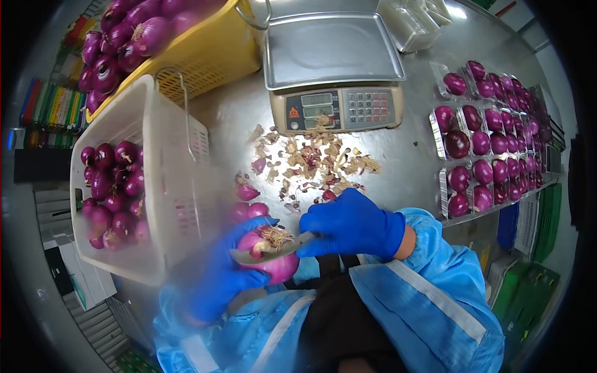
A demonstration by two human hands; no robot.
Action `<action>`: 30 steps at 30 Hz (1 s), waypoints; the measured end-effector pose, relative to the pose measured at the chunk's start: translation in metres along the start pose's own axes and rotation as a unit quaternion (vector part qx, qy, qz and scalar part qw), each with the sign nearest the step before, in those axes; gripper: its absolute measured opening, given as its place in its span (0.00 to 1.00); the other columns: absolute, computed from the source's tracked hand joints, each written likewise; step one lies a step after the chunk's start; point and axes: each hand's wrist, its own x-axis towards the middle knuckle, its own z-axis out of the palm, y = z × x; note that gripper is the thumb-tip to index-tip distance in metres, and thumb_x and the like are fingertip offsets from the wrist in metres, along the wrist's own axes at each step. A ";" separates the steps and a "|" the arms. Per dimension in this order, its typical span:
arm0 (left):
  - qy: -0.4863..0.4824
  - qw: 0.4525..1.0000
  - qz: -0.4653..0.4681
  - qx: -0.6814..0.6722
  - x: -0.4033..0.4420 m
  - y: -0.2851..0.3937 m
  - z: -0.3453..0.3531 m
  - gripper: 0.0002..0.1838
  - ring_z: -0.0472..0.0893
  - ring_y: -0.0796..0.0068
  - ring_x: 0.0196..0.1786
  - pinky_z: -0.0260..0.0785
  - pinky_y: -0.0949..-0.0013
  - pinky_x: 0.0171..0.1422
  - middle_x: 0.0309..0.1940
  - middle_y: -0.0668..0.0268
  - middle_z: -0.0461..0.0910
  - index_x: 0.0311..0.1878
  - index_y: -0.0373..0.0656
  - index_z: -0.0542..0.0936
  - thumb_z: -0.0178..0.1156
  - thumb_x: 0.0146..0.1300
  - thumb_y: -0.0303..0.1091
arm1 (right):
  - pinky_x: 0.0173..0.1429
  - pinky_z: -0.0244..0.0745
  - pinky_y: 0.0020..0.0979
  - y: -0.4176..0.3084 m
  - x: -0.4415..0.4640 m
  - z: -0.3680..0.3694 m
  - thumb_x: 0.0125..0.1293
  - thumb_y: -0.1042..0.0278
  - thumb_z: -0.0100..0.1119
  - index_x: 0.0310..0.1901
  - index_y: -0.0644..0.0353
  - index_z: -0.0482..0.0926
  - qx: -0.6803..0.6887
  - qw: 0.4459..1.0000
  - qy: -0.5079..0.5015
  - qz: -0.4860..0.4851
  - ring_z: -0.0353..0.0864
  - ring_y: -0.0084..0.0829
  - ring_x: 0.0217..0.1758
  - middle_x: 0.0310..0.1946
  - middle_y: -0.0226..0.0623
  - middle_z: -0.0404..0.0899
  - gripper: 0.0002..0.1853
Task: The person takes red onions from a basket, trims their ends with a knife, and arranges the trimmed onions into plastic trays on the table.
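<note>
My left hand [227, 267], in a blue glove, is wrapped around a red onion [281, 268] with its dry root tuft facing up. In my right hand [351, 227], also gloved in blue, is a knife [268, 256], its blade lying across the onion just below the roots. The blade touches the onion; most of the knife's handle is hidden in my fist. Beyond my left hand, a few more red onions [247, 191] lie on the steel table. Root and skin trimmings [311, 155] are scattered ahead of both hands.
A digital scale [336, 93] stands at the back. To the left are a white basket [165, 205] and a yellow basket [224, 46], both holding red onions. Clear trays of onions [459, 180] line the right side, and stacked clear trays [410, 25] sit behind.
</note>
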 end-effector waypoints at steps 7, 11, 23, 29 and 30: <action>0.122 0.978 0.130 0.108 0.017 -0.028 0.010 0.48 0.78 0.66 0.59 0.71 0.63 0.65 0.57 0.58 0.77 0.64 0.36 0.71 0.78 0.34 0.37 | 0.33 0.76 0.30 0.069 -0.081 0.030 0.69 0.53 0.57 0.41 0.50 0.86 0.283 0.867 -0.060 0.405 0.81 0.26 0.24 0.29 0.30 0.85 0.13; 0.016 0.973 0.122 -0.196 0.039 -0.049 0.013 0.45 0.74 0.52 0.63 0.75 0.54 0.63 0.63 0.56 0.71 0.71 0.40 0.62 0.73 0.52 0.42 | 0.32 0.75 0.32 0.035 -0.063 0.012 0.66 0.49 0.60 0.34 0.53 0.83 0.206 0.937 0.101 0.263 0.81 0.33 0.24 0.25 0.33 0.82 0.15; -0.020 0.822 -0.013 -0.569 0.051 -0.071 0.062 0.38 0.76 0.40 0.59 0.82 0.45 0.51 0.62 0.44 0.69 0.70 0.40 0.60 0.52 0.69 0.60 | 0.26 0.72 0.34 0.014 -0.043 -0.007 0.57 0.38 0.63 0.32 0.50 0.79 -0.134 0.985 0.100 0.032 0.79 0.34 0.23 0.22 0.32 0.74 0.22; -0.025 0.803 -0.013 -0.596 0.060 -0.083 0.048 0.38 0.76 0.38 0.57 0.81 0.48 0.53 0.61 0.43 0.69 0.69 0.38 0.61 0.52 0.69 0.60 | 0.28 0.74 0.35 0.091 -0.094 0.034 0.62 0.45 0.63 0.35 0.51 0.83 -0.038 0.981 0.104 0.159 0.81 0.38 0.25 0.22 0.34 0.78 0.17; -0.032 0.801 -0.008 -0.597 0.064 -0.084 0.043 0.38 0.76 0.37 0.57 0.81 0.48 0.54 0.61 0.43 0.70 0.69 0.37 0.61 0.53 0.69 0.60 | 0.31 0.76 0.33 0.089 -0.100 0.032 0.62 0.51 0.65 0.38 0.53 0.85 0.051 0.973 0.059 0.218 0.83 0.36 0.27 0.22 0.36 0.80 0.14</action>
